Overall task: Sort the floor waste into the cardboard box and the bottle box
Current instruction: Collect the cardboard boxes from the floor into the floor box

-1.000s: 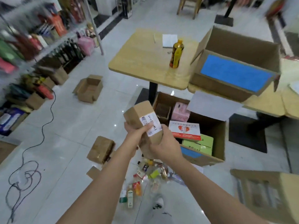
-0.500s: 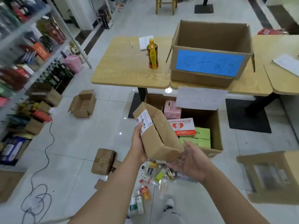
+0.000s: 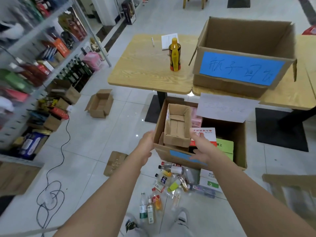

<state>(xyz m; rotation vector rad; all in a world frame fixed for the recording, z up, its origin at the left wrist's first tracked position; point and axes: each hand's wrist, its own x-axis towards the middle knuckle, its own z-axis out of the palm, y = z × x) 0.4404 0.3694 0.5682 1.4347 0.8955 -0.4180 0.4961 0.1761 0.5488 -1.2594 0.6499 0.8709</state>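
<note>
small carton point(image 3: 177, 125) in floor box point(image 3: 239, 144), bottles point(image 3: 171, 183) before it

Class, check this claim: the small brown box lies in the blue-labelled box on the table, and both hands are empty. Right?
No. The head view shows the small brown box lying in the floor box under the table, not in the table box. The left hand and right hand are indeed empty.

open tile floor point(image 3: 106, 139) left, bottle pile point(image 3: 172, 183) at feet, floor box point(image 3: 239, 151) crammed, table edge point(image 3: 150, 86) overhead
</note>
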